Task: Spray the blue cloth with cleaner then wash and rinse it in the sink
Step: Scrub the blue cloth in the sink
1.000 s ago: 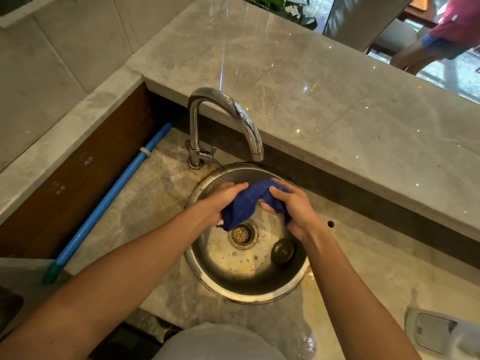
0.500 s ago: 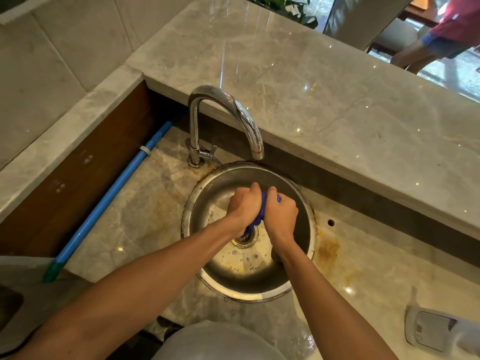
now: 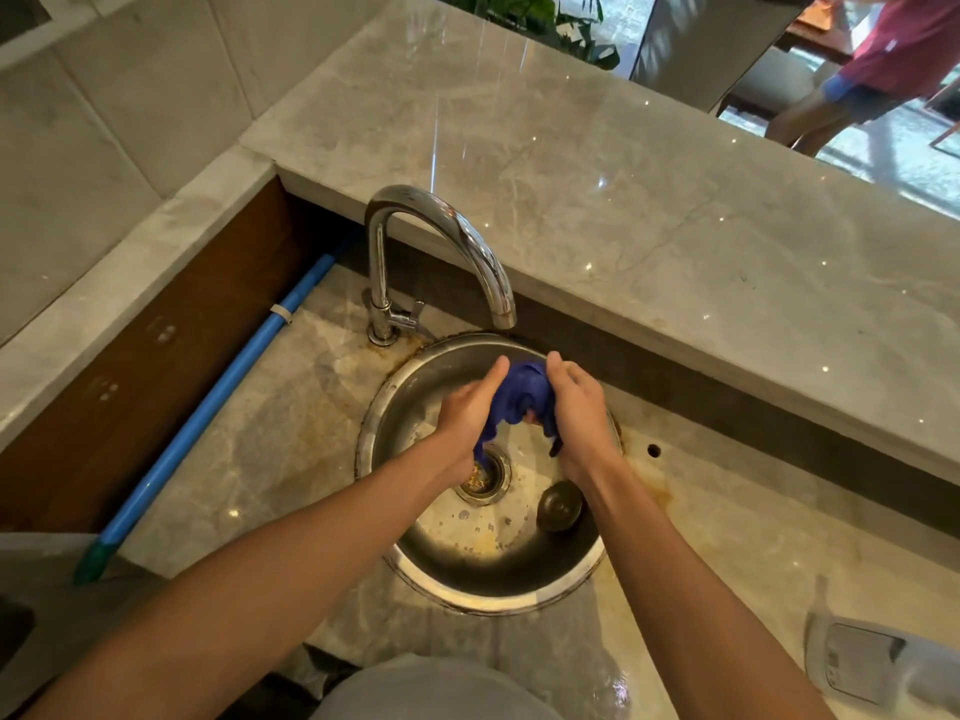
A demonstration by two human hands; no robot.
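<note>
Grey marble runs round a small round steel sink [image 3: 519,589] set in a stained lower counter [image 3: 270,433], with a raised ledge [image 3: 649,210] behind it and a chrome tap [image 3: 441,236] arching over the far rim; no water can be seen leaving the spout. Both hands sit over the bowl with the blue cloth [image 3: 522,402] bunched between them; the left hand [image 3: 470,407] presses against its left side with thumb up and fingers largely straight, though blur makes the grip hard to read; the right hand [image 3: 576,407] has its fingers curled round the right side, pinching the wad; a tail of cloth hangs toward the open drain [image 3: 482,475]. A loose dark plug [image 3: 560,506] lies in the bowl just right of the drain, below the right wrist; a blue pole [image 3: 208,407] leans along the left wall, and a pale spray bottle [image 3: 883,667] lies at the lower right edge. This looks like the scrubbing stage, with rinsing yet to come. Risks from here: the dangling tail could drop into the gritty drain and pick up the debris there; rubbing without running water would leave cleaner in the fabric; a wrist could knock the plug over the drain; hard wringing may splash over the near rim.
</note>
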